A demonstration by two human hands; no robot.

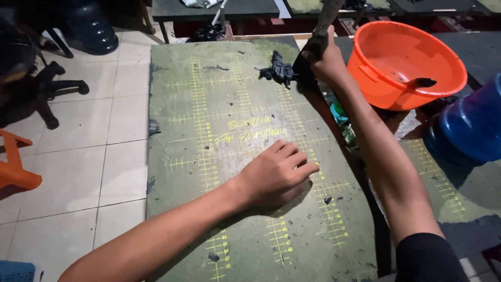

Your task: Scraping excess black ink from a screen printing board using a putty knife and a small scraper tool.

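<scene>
- One green cutting mat: yellow ruled lines, dark smears, black clump near far edge;
- left hand flat, unclenched, on mat;
- right hand clamped round dark scraper.

Left hand rests flat, fingers together; right hand reaches forward, fist clenched

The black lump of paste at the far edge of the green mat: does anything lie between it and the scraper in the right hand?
Nothing visible does. The scraper, gripped by the right hand, sits right beside the black lump on the green mat.
</scene>
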